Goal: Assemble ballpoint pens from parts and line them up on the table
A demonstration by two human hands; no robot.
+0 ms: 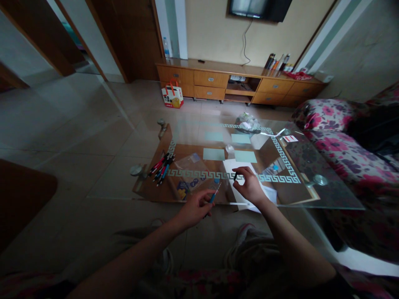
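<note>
Around me: a glass table [327, 195] with a key-pattern border, a wooden shelf showing beneath it; a flowered sofa [339, 145] to my right; a low wooden cabinet [215, 79] along the far wall with a paper bag [172, 96] on the floor before it.
On the table: a loose bunch of pens [161, 168] at the left, a clear plastic pouch [190, 176] beside them, four pale green cards [213, 154] in the middle, a white sheet [232, 166] under my right hand.
In the way: nothing lies between my two hands.
Pen: the blue pen [213, 196] is slim, tip pointing up and away, over the table's near edge.
Left hand: my left hand [195, 207] is closed around the blue pen's lower end.
Right hand: my right hand [249, 185] pinches a small dark cap [235, 176] between thumb and forefinger, over the white sheet, near the pen's tip but apart from it.
</note>
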